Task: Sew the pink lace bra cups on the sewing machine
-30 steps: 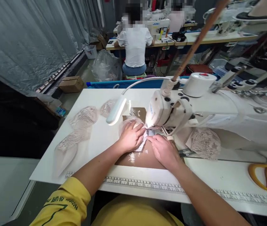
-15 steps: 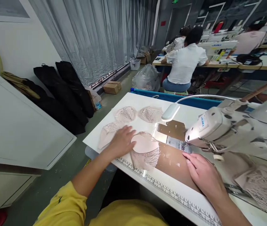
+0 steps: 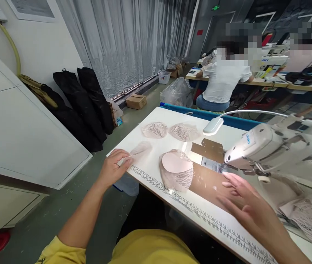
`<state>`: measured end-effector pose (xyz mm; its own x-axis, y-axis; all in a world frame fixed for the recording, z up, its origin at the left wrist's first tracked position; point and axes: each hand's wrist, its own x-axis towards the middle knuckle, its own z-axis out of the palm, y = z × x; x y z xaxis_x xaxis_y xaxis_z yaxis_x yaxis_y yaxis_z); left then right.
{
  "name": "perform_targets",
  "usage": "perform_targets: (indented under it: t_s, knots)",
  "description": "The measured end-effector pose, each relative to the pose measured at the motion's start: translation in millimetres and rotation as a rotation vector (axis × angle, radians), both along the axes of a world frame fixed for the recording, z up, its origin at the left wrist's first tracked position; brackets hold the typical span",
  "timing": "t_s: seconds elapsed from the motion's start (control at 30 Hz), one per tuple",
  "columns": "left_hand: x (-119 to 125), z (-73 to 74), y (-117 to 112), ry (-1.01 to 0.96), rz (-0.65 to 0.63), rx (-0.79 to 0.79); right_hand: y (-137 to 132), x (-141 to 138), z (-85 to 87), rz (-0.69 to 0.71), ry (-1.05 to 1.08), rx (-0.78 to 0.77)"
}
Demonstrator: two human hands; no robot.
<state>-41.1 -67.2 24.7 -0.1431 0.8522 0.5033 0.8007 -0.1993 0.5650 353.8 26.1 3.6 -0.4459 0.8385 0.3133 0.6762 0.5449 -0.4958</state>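
At the table's left edge, my left hand (image 3: 116,165) pinches the edge of a thin, pale pink piece of lace fabric (image 3: 141,150), partly lifted and folded over. My right hand (image 3: 245,198) hovers above the brown plate in front of the sewing machine (image 3: 252,146), fingers apart and nothing in them. Between my hands lies a lace bra cup piece (image 3: 176,169) with a smooth pink oval on top. Two more lace pieces (image 3: 155,129) rest farther back, side by side.
A white lamp (image 3: 213,126) on a bendable arm hangs over the white table (image 3: 169,113). A ruler strip (image 3: 199,212) runs along its front edge. More lace fabric (image 3: 311,220) is bunched at the right. A person in a white shirt (image 3: 223,82) sits ahead, facing away.
My left hand has moved left and taken hold of the lace fabric's edge, which is now raised. My right hand has lifted off the plate and its fingers have spread.
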Motion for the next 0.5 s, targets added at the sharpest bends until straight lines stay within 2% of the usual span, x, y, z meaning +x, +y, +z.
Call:
perform_targets:
  t_s: [0.07, 0.17, 0.23, 0.27, 0.33, 0.4, 0.47, 0.5]
  knots:
    - [27, 20.1, -3, -0.026, -0.162, -0.026, -31, -26, 19.5, 0.148, 0.133, 0.036]
    - [76, 36.3, 1, -0.098, -0.446, -0.206, -64, -67, 33.3, 0.330, 0.246, -0.083]
    - [105, 36.7, 8, -0.227, -0.604, -0.325, -71, -83, 31.0, 0.303, 0.403, -0.238]
    - [118, 34.7, 13, -0.309, -0.657, -0.377, -71, -86, 27.3, 0.267, 0.521, -0.374]
    - [136, 28.0, 26, -0.452, -0.711, -0.450, -68, -84, 16.8, 0.274, 0.768, -0.746]
    - [147, 19.4, 42, -0.479, -0.696, -0.441, -66, -74, 5.4, 0.310, 0.950, -1.072]
    - [150, 9.0, 58, -0.339, -0.633, -0.333, -68, -58, -2.6, 0.307, 1.034, -1.204]
    - [149, 2.7, 65, -0.219, -0.591, -0.261, -70, -47, -4.0, 0.285, 1.041, -1.180]
